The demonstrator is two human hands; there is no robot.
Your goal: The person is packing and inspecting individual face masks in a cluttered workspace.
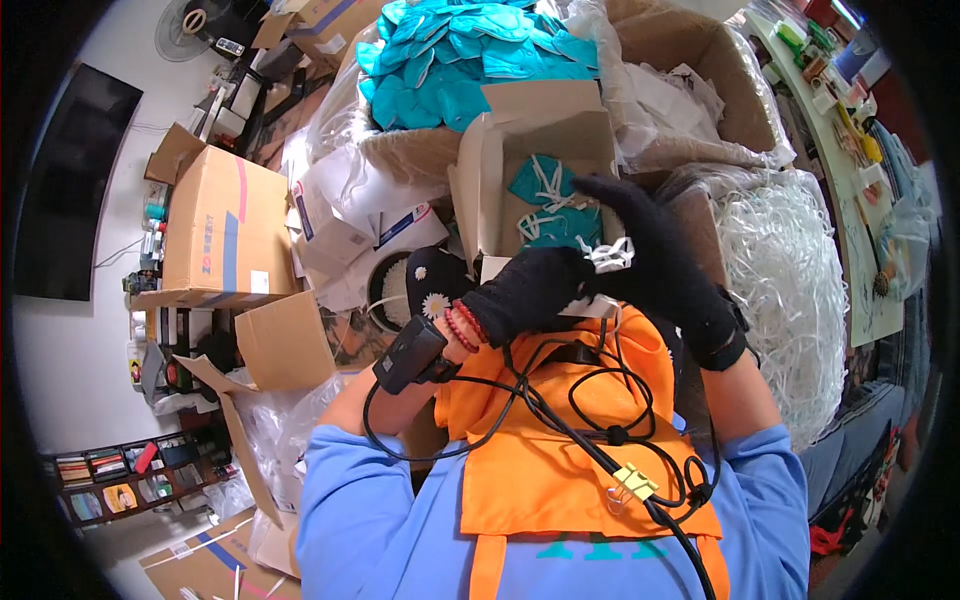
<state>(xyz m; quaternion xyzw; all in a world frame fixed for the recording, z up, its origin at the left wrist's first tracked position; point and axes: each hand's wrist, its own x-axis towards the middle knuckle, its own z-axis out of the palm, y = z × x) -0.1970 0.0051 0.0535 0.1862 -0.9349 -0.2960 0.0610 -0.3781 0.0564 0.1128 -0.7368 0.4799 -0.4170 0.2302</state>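
Note:
Both hands wear black gloves. My left hand (535, 290) is closed at the near edge of an open cardboard box (487, 180), its fingertips at a bunched loop of white straps (610, 255). Just right of it, my right hand (655, 260) has its fingers apart, the upper ones stretched over the box's right side. Its thumb side is close to the same straps. Inside the box are a teal face mask (530, 182) and, nearer, more teal masks (570, 228), with white straps on top. The gloves hide the box's near right corner.
Behind the box, a plastic-lined carton holds a heap of teal masks (470, 50). To the right are a lined carton (690, 100) and a large mass of white strapping (785, 290). Cartons (225, 230) stand at left. Black cables (560, 420) hang across my orange apron (590, 480).

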